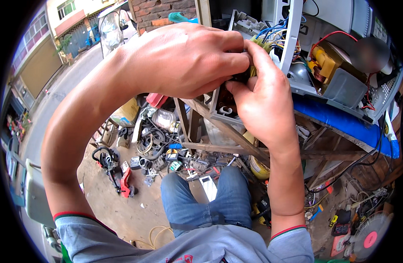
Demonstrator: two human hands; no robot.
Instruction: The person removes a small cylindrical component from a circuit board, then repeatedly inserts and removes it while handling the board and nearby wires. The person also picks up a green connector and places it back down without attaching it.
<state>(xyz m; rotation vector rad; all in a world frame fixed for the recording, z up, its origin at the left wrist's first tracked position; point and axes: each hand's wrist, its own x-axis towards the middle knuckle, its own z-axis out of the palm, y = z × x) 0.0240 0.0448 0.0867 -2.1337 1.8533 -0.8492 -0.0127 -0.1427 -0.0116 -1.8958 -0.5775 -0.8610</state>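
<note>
Head view: both hands meet above centre, the left hand (pixel 188 59) reaching in from the left with its fingers curled, the right hand (pixel 268 103) rising from below with thumb and index finger bent around yellow wires (pixel 253 71). The right hand grasps these thin, smooth strands; whether the left hand grips them too cannot be told, as its fingertips are hidden. Only a short length shows between the fingers, running roughly up and down the frame, with its ends covered. Just beyond the right index finger, in the upper right of the frame, a loose tangle of coloured wires (pixel 278 37) spreads toward a straight, pale metal post (pixel 292 37), whose edge leaves little room on that side. Right of the post, an opened metal housing (pixel 347 87) holds a boxy, yellow-and-copper transformer (pixel 325 61), and its perforated sheet base rests above a glossy blue sheet (pixel 341 122) on a table of rough wooden bars (pixel 232 127). Below the hands, open air reaches down to jeans-clad knees (pixel 179 188) and a dusty floor (pixel 105 215) strewn with cables and small plastic parts, including an angular red-and-black tool (pixel 125 182). On the left, the bent forearm borders a wide grey street (pixel 63 94).
</note>
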